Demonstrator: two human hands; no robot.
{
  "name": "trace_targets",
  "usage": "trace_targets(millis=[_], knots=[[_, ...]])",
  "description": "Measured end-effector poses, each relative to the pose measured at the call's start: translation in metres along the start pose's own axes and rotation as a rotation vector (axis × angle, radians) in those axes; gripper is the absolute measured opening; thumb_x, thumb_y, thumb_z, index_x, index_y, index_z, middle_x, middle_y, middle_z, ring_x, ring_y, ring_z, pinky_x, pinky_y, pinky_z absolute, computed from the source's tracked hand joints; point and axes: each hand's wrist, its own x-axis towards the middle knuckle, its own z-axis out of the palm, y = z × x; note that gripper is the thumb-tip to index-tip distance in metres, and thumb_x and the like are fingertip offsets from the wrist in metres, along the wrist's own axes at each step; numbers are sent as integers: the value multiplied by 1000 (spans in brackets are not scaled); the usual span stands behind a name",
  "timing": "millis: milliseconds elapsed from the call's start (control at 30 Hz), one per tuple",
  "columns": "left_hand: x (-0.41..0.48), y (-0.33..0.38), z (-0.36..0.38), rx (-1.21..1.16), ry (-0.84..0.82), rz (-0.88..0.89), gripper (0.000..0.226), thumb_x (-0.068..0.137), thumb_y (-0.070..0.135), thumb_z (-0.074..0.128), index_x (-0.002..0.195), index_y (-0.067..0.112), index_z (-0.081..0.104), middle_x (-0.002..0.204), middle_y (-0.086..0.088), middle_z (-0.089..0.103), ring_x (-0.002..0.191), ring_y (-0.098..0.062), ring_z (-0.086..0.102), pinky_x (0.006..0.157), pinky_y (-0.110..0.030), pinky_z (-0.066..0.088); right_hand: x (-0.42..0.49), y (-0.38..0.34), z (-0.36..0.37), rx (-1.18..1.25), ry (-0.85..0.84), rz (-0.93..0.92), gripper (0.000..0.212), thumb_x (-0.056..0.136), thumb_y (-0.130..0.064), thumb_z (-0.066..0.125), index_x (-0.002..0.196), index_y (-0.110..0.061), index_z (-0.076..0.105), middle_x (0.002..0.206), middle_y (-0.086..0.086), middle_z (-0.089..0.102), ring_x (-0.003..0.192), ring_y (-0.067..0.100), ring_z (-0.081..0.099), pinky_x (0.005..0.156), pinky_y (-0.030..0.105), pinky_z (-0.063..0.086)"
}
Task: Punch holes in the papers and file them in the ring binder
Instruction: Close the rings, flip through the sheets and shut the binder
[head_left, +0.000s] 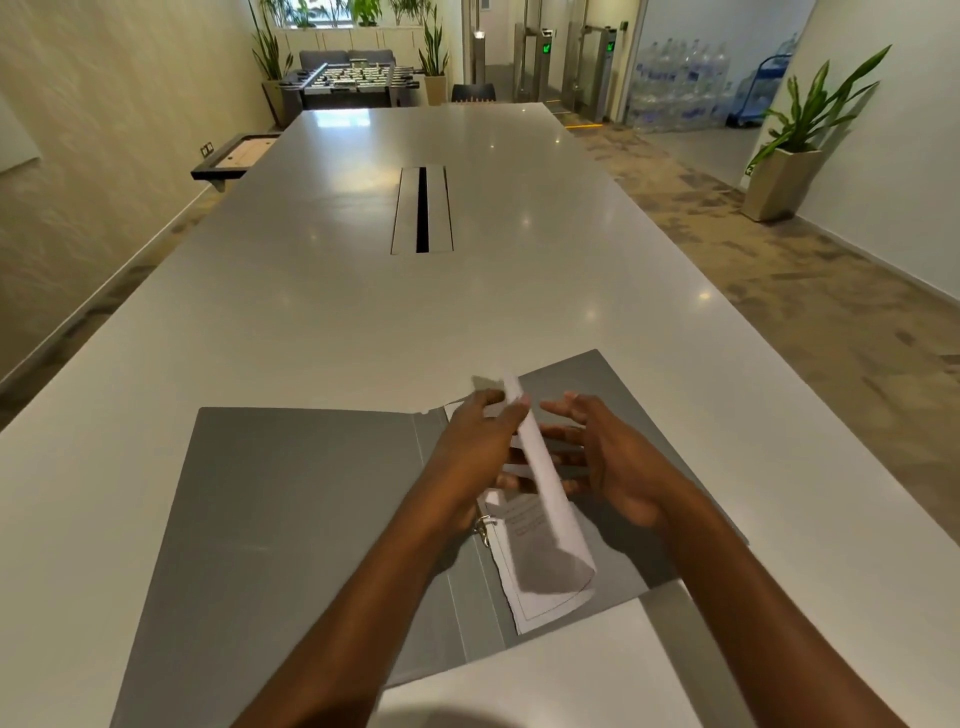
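A grey ring binder (291, 509) lies open flat on the white table (322, 312), near the front edge. White papers (545, 587) sit on its right half, next to a metal ring (484, 527). One sheet (540, 467) stands lifted and curled over the binder. My left hand (478, 441) pinches the top of that sheet. My right hand (608, 457) hovers just right of it with fingers spread, holding nothing. No hole punch is in view.
A long cable slot (422, 210) runs down the table's middle. A foosball table (353, 80) and potted plants stand at the far end. Another potted plant (795, 150) is on the floor at the right. Stacked water bottles (680, 83) fill the far right.
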Motion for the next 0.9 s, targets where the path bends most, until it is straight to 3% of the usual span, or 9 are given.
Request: trace_targets(millis=[100,200,300,400,500,567,633,767,900], knots=[[8,4,6,31,-43,-20,45,104,52,54,138,23,54,122,-7,72,97,-28,78,72,-44,68,2,-4,-17,90,-63,65,50,97,-56,57,125,-16,67,105,14,77,97,33,75,78,42,63],[12,-2,-4,136,11,40,41,105,43,59,141,22,56,126,-4,70,103,-23,74,82,-47,67,4,-10,-40,31,-23,62,47,104,-54,45,119,-15,67,86,14,73,72,31,72,63,37,62],[10,-15,-24,232,68,69,33,104,32,63,135,23,61,118,-2,73,100,-19,75,77,-39,67,11,-3,-70,-36,4,75,49,100,-56,55,132,-22,67,118,16,73,103,37,71,85,47,60],[5,-30,-43,252,134,52,23,103,27,63,125,24,68,103,-6,77,87,-26,76,73,-45,65,17,12,-94,-345,158,21,50,100,-50,60,139,-19,63,132,9,70,121,32,65,107,52,50],[-4,-39,-61,127,202,35,16,100,19,65,113,24,74,92,-17,75,72,-32,67,64,-45,56,20,25,-101,-421,281,-5,47,102,-23,65,147,-14,54,134,10,68,116,26,65,104,43,51],[-8,-37,-72,115,241,62,14,99,21,67,109,27,76,100,-25,75,77,-39,71,66,-49,60,21,34,-100,-450,302,-17,43,102,-11,64,144,-10,56,134,9,67,121,24,64,99,35,49],[-14,-23,-86,177,277,100,16,103,19,65,115,24,74,103,-19,76,85,-38,76,69,-49,64,23,43,-96,-503,325,-52,41,100,-6,65,140,-10,59,130,7,68,122,23,64,96,32,48],[-26,3,-124,427,417,234,26,103,17,64,129,19,70,113,-8,77,102,-26,76,94,-48,62,21,47,-87,-584,360,-108,46,99,-7,67,143,-10,57,128,3,66,118,21,63,95,34,50],[-35,11,-173,858,701,221,44,98,18,69,141,9,62,144,-19,60,132,-40,57,112,-47,43,19,51,-92,-808,505,-193,51,96,-11,71,144,-5,56,137,15,62,120,32,64,91,35,49]])
